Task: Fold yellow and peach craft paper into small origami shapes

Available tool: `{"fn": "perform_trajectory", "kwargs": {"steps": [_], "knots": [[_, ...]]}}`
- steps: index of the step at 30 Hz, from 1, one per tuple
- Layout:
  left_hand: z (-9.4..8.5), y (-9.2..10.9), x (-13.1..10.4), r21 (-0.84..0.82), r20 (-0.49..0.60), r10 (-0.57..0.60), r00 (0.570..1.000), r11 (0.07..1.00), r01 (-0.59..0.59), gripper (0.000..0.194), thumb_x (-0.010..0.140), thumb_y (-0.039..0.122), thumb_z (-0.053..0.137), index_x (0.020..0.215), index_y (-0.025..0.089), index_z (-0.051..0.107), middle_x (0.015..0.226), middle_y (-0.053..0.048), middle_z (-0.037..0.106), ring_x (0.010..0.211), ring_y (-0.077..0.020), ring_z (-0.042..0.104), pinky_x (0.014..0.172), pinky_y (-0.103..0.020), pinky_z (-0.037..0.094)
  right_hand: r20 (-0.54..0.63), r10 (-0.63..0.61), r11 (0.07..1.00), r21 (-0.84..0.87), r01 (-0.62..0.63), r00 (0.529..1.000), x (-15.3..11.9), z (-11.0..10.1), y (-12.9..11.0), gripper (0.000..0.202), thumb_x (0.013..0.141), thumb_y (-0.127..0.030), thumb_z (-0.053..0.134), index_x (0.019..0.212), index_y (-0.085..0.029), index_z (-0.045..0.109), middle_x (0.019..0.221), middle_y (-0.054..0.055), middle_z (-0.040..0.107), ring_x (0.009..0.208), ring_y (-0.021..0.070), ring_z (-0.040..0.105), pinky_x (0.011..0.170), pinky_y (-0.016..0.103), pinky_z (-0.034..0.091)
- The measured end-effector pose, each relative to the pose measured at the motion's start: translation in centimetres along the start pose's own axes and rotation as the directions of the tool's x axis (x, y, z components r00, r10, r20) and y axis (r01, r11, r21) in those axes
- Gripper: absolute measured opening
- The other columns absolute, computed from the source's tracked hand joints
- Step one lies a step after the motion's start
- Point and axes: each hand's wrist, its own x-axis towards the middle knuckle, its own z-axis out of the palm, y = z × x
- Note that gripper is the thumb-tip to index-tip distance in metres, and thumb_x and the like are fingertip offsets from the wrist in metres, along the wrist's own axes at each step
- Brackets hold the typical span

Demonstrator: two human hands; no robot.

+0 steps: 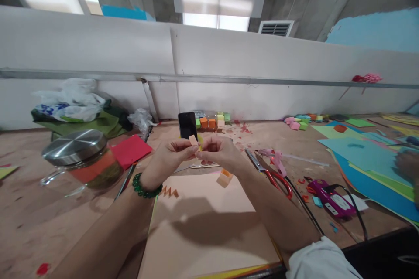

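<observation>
My left hand [170, 157] and my right hand [220, 152] meet in the middle of the head view, both closed in a pinch. Between their fingertips is a small peach paper strip [193, 140]; one end sticks up from the left fingers, and the part at the right fingers is mostly hidden. Below the hands lies a stack of peach paper sheets [209, 244]. On it sit a small open peach paper box [224, 178], under my right wrist, and a zigzag-folded peach strip [170, 192] beside my left wrist. A dark phone [187, 125] stands upright just behind my hands.
Scissors [275, 178] and a pink glue gun [275, 157] lie to the right, near a purple device [332, 198] with a cable. A lidded glass teapot [85, 161] stands left. Small paper cubes [208, 123] line the back. Another person's hand [407, 163] is far right, by coloured sheets [356, 150].
</observation>
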Motion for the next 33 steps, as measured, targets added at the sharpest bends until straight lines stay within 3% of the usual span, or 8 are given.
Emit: {"fn": "perform_trajectory", "kwargs": {"steps": [4, 14, 18, 24, 33], "knots": [[0.0, 0.1, -0.1, -0.05, 0.007, 0.007, 1.0, 0.999, -0.007, 0.029, 0.066, 0.045, 0.073, 0.061, 0.017, 0.069, 0.06, -0.001, 0.063, 0.059, -0.0136, 0.053, 0.057, -0.024, 0.043, 0.003, -0.04, 0.997, 0.073, 0.04, 0.999, 0.0, 0.2, 0.1, 0.048, 0.052, -0.037, 0.086, 0.074, -0.022, 0.046, 0.055, -0.009, 0.062, 0.051, 0.0096, 0.06, 0.057, 0.027, 0.056], [-0.1, 0.4, 0.0, -0.28, 0.029, -0.06, 0.998, 0.958, 0.066, 0.031, 0.062, 0.044, 0.08, 0.071, 0.017, 0.069, 0.069, -0.001, 0.065, 0.064, -0.0136, 0.059, 0.062, -0.025, 0.05, -0.083, -0.224, 0.975, -0.013, 0.224, 0.971, -0.1, 0.9, 0.7, 0.044, 0.062, -0.039, 0.082, 0.074, -0.023, 0.042, 0.057, -0.009, 0.057, 0.05, 0.0082, 0.055, 0.05, 0.023, 0.052], [-0.3, 0.2, 0.1, -0.244, -0.006, -0.084, 0.996, 0.967, 0.08, 0.031, 0.06, 0.045, 0.08, 0.068, 0.016, 0.07, 0.066, -0.001, 0.065, 0.063, -0.0136, 0.059, 0.062, -0.025, 0.05, -0.049, -0.244, 0.97, -0.037, 0.242, 0.969, -0.1, 1.1, 0.8, 0.041, 0.065, -0.041, 0.08, 0.073, -0.022, 0.044, 0.058, -0.008, 0.055, 0.052, 0.0085, 0.053, 0.052, 0.024, 0.051], [-0.4, 0.2, 0.1, -0.099, -0.04, 0.021, 0.999, 0.995, -0.025, 0.026, 0.066, 0.041, 0.073, 0.06, 0.016, 0.067, 0.057, 0.002, 0.059, 0.055, -0.0107, 0.051, 0.054, -0.022, 0.042, -0.038, -0.279, 0.955, -0.111, 0.274, 0.96, -0.3, 1.2, 0.8, 0.034, 0.068, -0.038, 0.075, 0.074, -0.022, 0.045, 0.067, -0.004, 0.059, 0.058, 0.0094, 0.055, 0.052, 0.023, 0.043], [-0.2, 0.4, 0.1, -0.167, 0.019, -0.071, 0.997, 0.983, 0.073, 0.027, 0.061, 0.044, 0.076, 0.059, 0.018, 0.069, 0.058, 0.0, 0.063, 0.057, -0.0128, 0.055, 0.056, -0.023, 0.047, -0.066, -0.221, 0.972, -0.101, 0.214, 0.973, -0.1, 1.0, 1.0, 0.044, 0.064, -0.048, 0.078, 0.07, -0.022, 0.043, 0.062, -0.005, 0.059, 0.054, 0.0103, 0.056, 0.054, 0.026, 0.047]]}}
